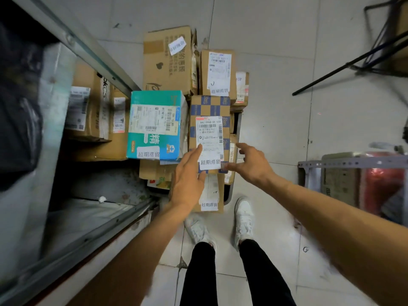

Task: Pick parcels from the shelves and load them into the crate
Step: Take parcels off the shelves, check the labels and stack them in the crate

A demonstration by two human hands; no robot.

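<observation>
Both hands hover over the checkered parcel, which lies on top of the heap of boxes in the crate, just right of the teal box. The left hand rests its spread fingers on the parcel's white label; the right hand is open beside the parcel's right edge, fingers spread, gripping nothing. The step looks like seating this parcel: press it flat and square against the teal box so it cannot slide off the pile.
</observation>
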